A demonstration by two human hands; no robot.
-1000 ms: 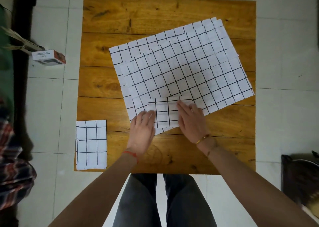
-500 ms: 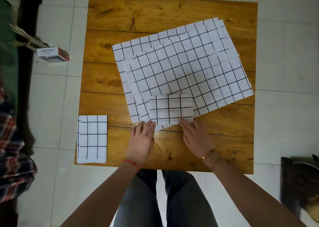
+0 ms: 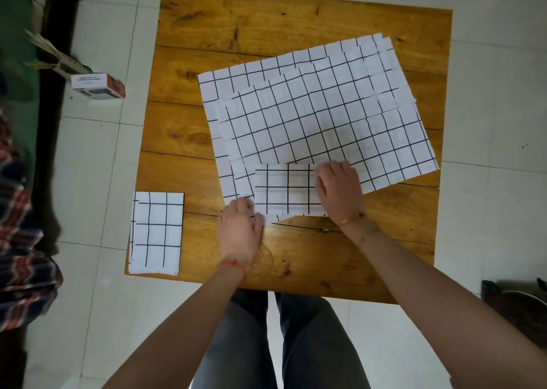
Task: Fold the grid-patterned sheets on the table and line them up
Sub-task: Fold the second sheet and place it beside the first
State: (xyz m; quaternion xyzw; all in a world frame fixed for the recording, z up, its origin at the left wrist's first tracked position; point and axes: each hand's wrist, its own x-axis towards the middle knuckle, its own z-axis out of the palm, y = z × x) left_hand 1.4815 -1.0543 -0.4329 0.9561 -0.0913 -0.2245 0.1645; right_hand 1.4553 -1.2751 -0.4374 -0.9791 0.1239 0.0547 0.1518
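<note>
1. Pale floor tiles surround a wooden desk, the landmark for what follows.
2. At the desk's near-left corner lies a finished folded sheet, parked clear of the work, probably as the start of the line-up.
3. Right of it, the left hand rests flat and open, holding nothing, fingertips at the lower-left edge of the small folded sheet, seemingly to steady it.
4. The right hand lies flat on that sheet's right end, apparently pressing the crease; no pinch is visible.
5. Toward the desk's far-right side spreads the stack of unfolded sheets, partly under the folded one.
</note>
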